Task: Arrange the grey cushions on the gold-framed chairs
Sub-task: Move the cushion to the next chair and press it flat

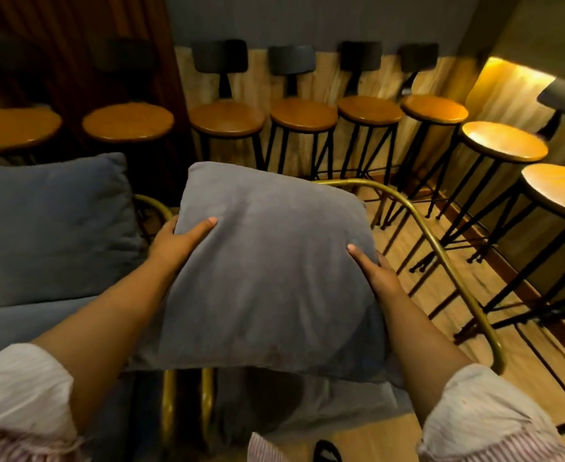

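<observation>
A square grey cushion (271, 268) fills the middle of the view, held up between both hands. My left hand (177, 241) grips its left edge, thumb on top. On the right edge sits my right hand (377, 271), thumb pressed into the fabric. Under and behind the cushion runs the curved gold frame of a chair (441, 258), whose seat is mostly hidden by the cushion. To the left, a second grey cushion (51, 225) leans upright against the back of the neighbouring gold-framed chair (156, 203), above its grey seat pad (24, 325).
A row of round wooden bar stools (302, 115) with black legs and dark backrests lines the far wall, and more stools (504, 141) curve along the right. Wooden floor (417, 238) shows between the chair and the stools. A dark curtain (74, 45) hangs at back left.
</observation>
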The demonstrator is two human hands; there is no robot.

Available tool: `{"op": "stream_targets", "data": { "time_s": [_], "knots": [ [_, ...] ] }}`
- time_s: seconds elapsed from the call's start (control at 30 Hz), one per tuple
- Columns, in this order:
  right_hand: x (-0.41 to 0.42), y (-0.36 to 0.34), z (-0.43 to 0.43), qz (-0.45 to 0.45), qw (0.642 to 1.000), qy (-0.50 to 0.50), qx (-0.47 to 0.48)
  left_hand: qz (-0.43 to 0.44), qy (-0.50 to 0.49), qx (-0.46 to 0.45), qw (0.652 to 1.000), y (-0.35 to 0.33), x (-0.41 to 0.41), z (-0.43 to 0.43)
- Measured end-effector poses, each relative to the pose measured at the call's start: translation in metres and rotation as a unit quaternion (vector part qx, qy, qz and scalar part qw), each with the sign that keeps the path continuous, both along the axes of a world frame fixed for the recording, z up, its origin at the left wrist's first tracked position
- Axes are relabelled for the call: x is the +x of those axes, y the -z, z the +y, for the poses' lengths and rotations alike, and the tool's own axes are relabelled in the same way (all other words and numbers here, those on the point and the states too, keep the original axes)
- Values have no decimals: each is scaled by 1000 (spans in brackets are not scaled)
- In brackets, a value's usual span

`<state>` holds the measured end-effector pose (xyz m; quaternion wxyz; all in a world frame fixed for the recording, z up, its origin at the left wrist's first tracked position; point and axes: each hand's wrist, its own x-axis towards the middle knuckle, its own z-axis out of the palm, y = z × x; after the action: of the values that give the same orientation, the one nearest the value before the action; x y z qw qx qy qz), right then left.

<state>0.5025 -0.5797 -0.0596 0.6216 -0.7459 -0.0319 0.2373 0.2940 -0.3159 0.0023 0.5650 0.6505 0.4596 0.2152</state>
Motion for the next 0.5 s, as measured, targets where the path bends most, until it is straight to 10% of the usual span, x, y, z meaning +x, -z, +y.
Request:
{"op": "stream_targets", "data": {
  "time_s": [0.5],
  "knots": [
    [-219,9,199,-23,982,-187,23,-2,-233,-5,973,13,-294,95]
  ]
}}
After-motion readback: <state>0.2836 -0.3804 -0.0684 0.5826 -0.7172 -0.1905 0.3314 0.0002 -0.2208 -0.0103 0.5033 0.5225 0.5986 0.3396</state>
